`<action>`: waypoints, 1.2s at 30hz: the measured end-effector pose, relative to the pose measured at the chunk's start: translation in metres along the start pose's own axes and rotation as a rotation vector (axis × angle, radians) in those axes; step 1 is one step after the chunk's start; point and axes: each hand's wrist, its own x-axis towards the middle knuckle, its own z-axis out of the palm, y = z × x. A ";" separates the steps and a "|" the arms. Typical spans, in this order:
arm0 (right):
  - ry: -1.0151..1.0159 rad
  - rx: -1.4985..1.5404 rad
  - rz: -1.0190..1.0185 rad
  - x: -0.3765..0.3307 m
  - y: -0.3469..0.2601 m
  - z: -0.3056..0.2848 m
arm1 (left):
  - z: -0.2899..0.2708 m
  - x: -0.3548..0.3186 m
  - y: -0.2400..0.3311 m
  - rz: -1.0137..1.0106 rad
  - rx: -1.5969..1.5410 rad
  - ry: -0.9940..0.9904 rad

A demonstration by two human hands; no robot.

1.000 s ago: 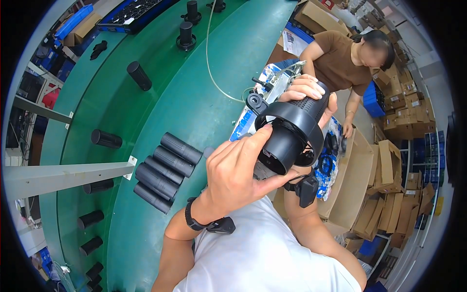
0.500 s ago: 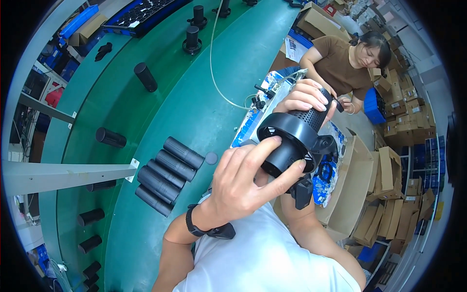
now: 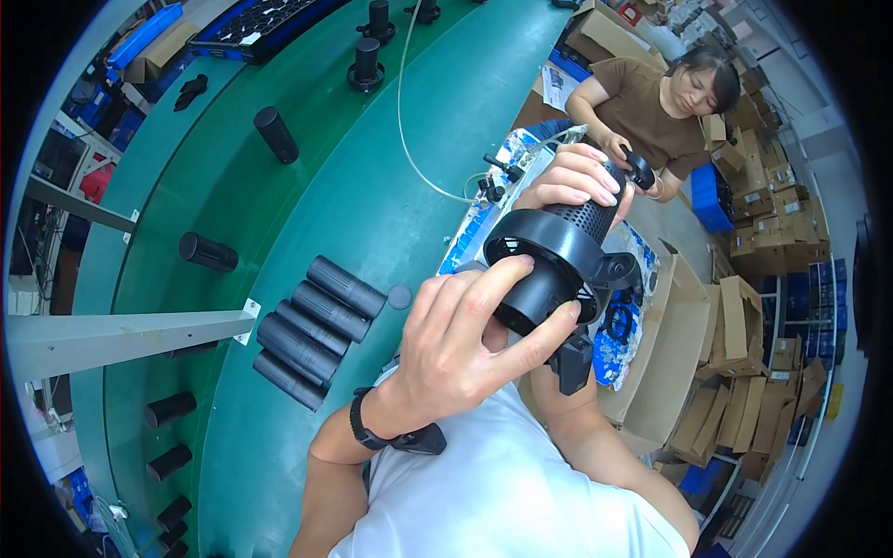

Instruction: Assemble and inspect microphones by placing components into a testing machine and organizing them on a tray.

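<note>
In front of me I hold a black perforated cylinder [image 3: 583, 216] at a slant, with a wide ring collar [image 3: 549, 234] around its lower part. My right hand [image 3: 571, 179] is wrapped round the perforated upper end, its thumb partly hidden behind. My left hand [image 3: 456, 339] grips the smooth lower end [image 3: 530, 298] that comes out of the collar, index finger on one side and thumb on the other. Several ribbed black cylinders [image 3: 321, 321] lie side by side on the green table [image 3: 246, 437] to my left, with a small black round cap [image 3: 399, 297] beside them.
A green conveyor belt [image 3: 251, 205] beyond the table carries more black cylinders, some upright. A white post [image 3: 130, 337] crosses it. A cable [image 3: 403, 121] hangs over the table. At right are an open cardboard box [image 3: 665, 344] and a seated co-worker [image 3: 646, 116] handling a black part.
My two hands keep the same grip on the perforated cylinder, with only a slight shift in view. The co-worker has raised a black round part into sight.
</note>
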 end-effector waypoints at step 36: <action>0.101 -2.284 0.178 -0.025 0.036 -0.063 | 0.025 -0.051 -0.123 -0.665 -0.276 -0.115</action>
